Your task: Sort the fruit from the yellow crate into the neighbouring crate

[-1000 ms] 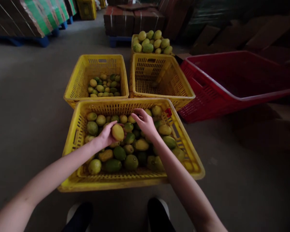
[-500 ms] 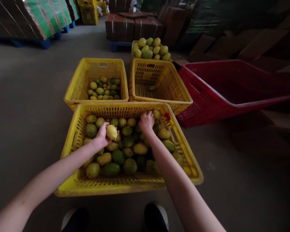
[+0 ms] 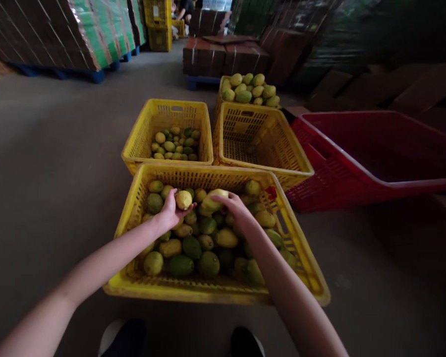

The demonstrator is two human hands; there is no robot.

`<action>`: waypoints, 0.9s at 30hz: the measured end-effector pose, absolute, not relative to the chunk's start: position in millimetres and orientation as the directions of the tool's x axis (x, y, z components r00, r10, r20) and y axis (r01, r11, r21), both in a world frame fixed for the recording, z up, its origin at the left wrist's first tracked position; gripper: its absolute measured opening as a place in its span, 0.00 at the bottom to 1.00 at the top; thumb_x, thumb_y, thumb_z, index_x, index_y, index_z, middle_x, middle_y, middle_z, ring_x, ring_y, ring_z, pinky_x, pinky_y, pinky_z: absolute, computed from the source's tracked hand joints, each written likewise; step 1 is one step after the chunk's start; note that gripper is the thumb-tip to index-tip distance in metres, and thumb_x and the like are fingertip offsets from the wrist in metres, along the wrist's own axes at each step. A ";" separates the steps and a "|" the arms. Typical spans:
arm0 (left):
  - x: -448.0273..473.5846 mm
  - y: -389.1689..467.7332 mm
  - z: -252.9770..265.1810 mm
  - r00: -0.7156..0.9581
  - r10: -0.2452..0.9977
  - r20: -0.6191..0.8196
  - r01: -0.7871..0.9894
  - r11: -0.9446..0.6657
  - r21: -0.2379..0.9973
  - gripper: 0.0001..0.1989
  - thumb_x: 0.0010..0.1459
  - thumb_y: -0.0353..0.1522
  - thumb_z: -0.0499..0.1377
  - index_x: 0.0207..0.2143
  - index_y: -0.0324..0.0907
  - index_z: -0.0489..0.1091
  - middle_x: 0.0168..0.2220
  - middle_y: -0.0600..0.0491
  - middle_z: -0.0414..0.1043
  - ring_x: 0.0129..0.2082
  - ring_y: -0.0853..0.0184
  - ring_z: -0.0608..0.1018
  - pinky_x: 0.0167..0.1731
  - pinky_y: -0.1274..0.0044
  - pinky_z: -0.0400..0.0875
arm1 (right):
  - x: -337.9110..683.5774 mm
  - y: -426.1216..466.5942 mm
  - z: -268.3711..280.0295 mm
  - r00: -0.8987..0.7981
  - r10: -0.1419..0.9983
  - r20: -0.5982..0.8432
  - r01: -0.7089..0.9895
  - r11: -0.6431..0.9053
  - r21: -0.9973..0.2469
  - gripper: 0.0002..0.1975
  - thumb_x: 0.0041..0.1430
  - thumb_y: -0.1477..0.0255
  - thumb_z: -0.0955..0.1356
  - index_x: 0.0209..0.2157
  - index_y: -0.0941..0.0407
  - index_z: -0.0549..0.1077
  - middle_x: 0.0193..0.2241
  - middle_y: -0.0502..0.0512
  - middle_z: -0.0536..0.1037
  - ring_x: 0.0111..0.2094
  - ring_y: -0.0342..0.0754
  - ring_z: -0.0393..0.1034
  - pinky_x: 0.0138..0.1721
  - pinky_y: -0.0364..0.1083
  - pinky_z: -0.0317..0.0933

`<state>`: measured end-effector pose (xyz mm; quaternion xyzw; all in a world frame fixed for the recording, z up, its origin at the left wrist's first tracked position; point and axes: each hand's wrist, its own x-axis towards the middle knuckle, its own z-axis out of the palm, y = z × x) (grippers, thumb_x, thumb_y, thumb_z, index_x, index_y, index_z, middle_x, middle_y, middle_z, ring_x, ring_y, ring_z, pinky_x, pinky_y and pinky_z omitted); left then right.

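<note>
My left hand [image 3: 174, 209] is closed around a yellow papaya [image 3: 184, 200], holding it palm-up above the near yellow crate [image 3: 223, 297]. Just to the right, my right hand [image 3: 235, 205] grips a longer pale yellow papaya [image 3: 213, 200] from its right side. The two held fruits are close but apart. Beneath both hands lie many green and yellow papayas [image 3: 226, 238], spread over the crate's bottom. My right forearm hides part of the fruit on that side.
Behind stand a left yellow crate [image 3: 134, 134] with smaller fruit and a right yellow crate [image 3: 305, 166] with one dim fruit inside. Farther back is a heaped crate of papayas [image 3: 243, 95]. A red crate [image 3: 312, 181] stands at right. Wrapped pallet stacks [image 3: 104, 34] and cardboard boxes [image 3: 204, 57] are beyond.
My right hand has lifted a long yellow papaya out of the pile and moved it toward my left hand. My left hand still holds its papaya, now turned end-on. The view has shifted slightly left.
</note>
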<state>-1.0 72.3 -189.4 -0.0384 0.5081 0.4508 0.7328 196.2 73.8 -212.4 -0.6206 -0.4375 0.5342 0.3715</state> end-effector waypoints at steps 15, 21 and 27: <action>7.9 60.3 -188.5 0.076 0.829 -0.554 -0.760 0.407 0.506 0.17 0.63 0.33 0.49 0.33 0.35 0.76 0.28 0.46 0.78 0.36 0.58 0.82 0.39 0.71 0.78 | 136.7 39.9 -214.1 -0.050 0.965 -0.257 -0.218 -0.261 -0.940 0.28 0.26 0.71 0.82 0.34 0.53 0.73 0.30 0.45 0.76 0.31 0.45 0.70 0.35 0.44 0.67; 0.8 68.4 -174.8 0.146 0.826 -0.544 -0.762 0.445 0.471 0.10 0.62 0.27 0.52 0.32 0.37 0.72 0.29 0.47 0.78 0.35 0.63 0.82 0.36 0.75 0.78 | 145.0 40.5 -211.3 -0.034 0.947 -0.319 -0.242 -0.317 -0.917 0.29 0.30 0.68 0.81 0.37 0.53 0.72 0.30 0.45 0.76 0.30 0.44 0.68 0.33 0.43 0.66; -3.1 75.9 -182.8 0.039 0.880 -0.473 -0.632 0.388 0.670 0.07 0.57 0.33 0.66 0.32 0.39 0.71 0.28 0.54 0.75 0.28 0.71 0.78 0.28 0.83 0.72 | 140.0 37.4 -205.7 -0.051 0.981 -0.187 -0.203 -0.193 -0.960 0.23 0.39 0.63 0.79 0.39 0.51 0.74 0.33 0.46 0.75 0.33 0.44 0.68 0.33 0.41 0.66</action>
